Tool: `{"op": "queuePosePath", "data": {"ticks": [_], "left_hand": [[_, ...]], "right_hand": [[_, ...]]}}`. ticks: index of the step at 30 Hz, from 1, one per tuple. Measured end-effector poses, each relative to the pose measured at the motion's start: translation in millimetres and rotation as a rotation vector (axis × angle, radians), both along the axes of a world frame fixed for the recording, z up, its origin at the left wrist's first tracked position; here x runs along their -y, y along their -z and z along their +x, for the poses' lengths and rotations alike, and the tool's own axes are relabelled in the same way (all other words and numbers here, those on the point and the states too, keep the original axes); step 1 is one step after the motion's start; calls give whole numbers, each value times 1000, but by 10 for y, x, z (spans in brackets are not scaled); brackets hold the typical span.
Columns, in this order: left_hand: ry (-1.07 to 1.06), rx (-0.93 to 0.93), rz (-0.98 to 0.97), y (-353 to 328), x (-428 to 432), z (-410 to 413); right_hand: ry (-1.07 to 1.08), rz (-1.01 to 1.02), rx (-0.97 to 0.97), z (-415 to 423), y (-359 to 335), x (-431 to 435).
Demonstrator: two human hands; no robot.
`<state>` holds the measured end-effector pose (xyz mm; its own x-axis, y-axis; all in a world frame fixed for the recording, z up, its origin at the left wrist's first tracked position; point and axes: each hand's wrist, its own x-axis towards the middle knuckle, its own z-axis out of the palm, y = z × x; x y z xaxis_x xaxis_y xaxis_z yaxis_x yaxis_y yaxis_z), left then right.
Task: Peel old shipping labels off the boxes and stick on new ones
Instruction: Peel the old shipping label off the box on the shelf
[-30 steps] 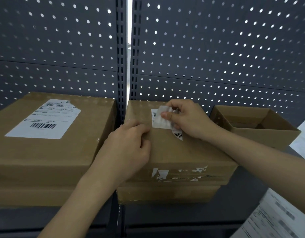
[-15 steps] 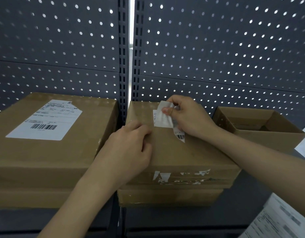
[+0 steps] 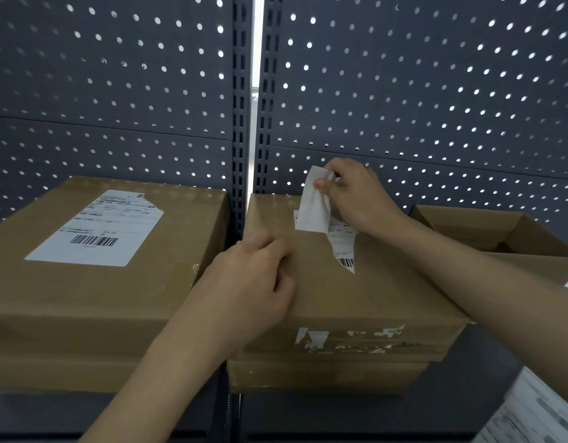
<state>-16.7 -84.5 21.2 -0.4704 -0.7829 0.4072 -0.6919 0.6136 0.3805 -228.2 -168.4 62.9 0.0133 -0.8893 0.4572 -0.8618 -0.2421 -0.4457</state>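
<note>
The old label is half off. Its white flap is lifted, blank underside toward us, while the torn lower strip with the barcode is stuck to the top of the middle box, near that box's far edge. The right hand has it: thumb and forefinger pinch the flap's upper corner, and the other fingers are tucked in behind.

The left hand sits on the box top at its left edge. Its fingers are curled in and bunched together, knuckles up, with nothing between them.

The box rides on a lower box at the middle of the shelf, hard up to the pegboard back panel. White label scraps cling to its front face.

Toward the shelf's left end stands the left box, just beside it, with an intact label lying flat on top. Toward the right end there's an open box, flaps up; what's inside, I can't tell. Printed sheets show at the near right corner.
</note>
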Motion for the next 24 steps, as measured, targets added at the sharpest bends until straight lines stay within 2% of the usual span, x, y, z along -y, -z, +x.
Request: {"op": "queuePosePath", "data": {"ticks": [24], "left_hand": [[-15, 14, -17, 27, 23, -11]], "right_hand": [[55, -139, 161, -92, -127, 215]]}}
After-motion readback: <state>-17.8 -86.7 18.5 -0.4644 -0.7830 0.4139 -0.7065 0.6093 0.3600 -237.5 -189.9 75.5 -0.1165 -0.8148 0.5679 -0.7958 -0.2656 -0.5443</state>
